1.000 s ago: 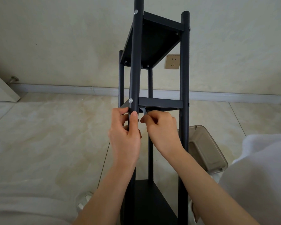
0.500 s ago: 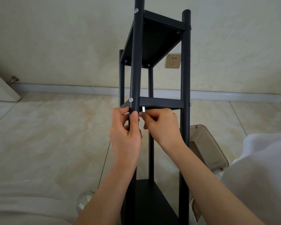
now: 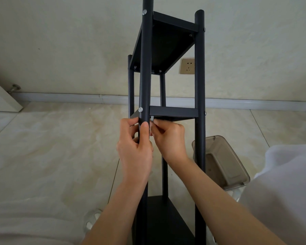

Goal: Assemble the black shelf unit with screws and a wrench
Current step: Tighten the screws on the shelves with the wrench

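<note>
Right hand [image 3: 170, 138] fingers are pinching the small wrench [image 3: 152, 119], its short shaft pointing straight up under the middle shelf [image 3: 173, 112]; just left, the left hand [image 3: 134, 149] is wrapping the near upright post [image 3: 145, 68], steadying the shelf unit.

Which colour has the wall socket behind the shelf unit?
The wall socket is gold-beige, seen in the head view, the only one, between two posts of the black shelf unit.

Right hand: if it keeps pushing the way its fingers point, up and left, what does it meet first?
Probably the front post. The right hand pinches a small grey wrench just under the middle shelf, almost touching that post; depth is unclear.
</note>
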